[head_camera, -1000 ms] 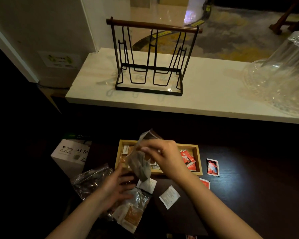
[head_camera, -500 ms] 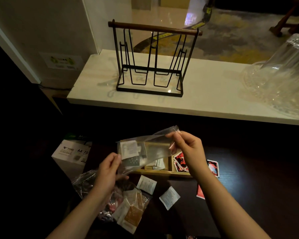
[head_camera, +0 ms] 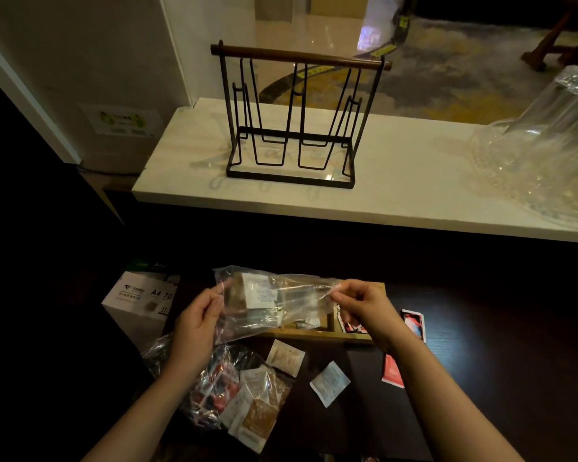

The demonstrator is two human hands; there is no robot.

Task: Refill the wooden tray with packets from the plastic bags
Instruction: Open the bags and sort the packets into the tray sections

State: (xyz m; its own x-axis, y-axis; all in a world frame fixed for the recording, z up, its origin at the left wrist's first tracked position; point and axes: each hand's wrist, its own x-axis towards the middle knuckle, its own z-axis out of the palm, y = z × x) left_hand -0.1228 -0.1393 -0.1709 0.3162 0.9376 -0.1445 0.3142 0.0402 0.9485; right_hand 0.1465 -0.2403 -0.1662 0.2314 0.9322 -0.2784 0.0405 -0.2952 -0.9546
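Observation:
A clear plastic bag (head_camera: pixel 274 301) with white and brown packets inside hangs stretched sideways above the wooden tray (head_camera: pixel 317 335). My left hand (head_camera: pixel 199 320) pinches its left end and my right hand (head_camera: pixel 361 306) pinches its right end. The bag hides most of the tray; red packets (head_camera: pixel 347 323) show in the tray's right compartment. More plastic bags (head_camera: pixel 234 391) holding red, white and brown packets lie on the dark table in front of the tray, under my left forearm.
Loose packets lie on the table: two pale ones (head_camera: pixel 329 381) in front of the tray, red ones (head_camera: pixel 414 323) to its right. A white A4 paper box (head_camera: pixel 141 298) sits at left. A black wire rack (head_camera: pixel 294 125) and clear glassware (head_camera: pixel 544 155) stand on the white counter behind.
The bag went from hanging crumpled over the tray to being pulled out flat between both hands. My left hand rose from the bags on the table to the bag's left end.

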